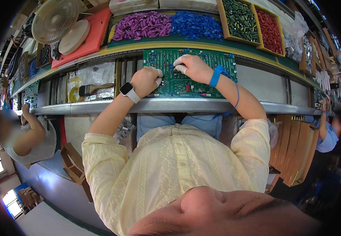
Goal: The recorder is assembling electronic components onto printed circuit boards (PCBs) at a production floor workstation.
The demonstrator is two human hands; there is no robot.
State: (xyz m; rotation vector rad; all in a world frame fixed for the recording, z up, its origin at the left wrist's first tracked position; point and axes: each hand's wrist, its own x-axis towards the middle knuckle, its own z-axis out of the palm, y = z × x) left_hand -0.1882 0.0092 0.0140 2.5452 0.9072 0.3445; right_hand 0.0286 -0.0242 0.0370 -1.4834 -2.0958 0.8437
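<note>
A green circuit board (211, 84) crowded with small components lies across the rails in front of me. My right hand (194, 67) is over its upper middle, thumb and forefinger bent together in a pinch; whatever is between the tips is too small to name. White covers sit on the fingertips of both hands. At the board's left edge, my left hand (145, 82) is curled with its fingertips closed, and what they hold, if anything, is hidden. A blue wrist strap (216, 75) with a cord circles my right wrist, and a watch (130, 92) my left.
Beyond the board lie heaps of purple parts (143, 25) and blue parts (197, 26). Yellow-edged boxes hold green parts (240, 19) and red parts (270, 31). A brush (95, 89) lies left, below a fan (55, 20). Other people (33, 135) work at both sides.
</note>
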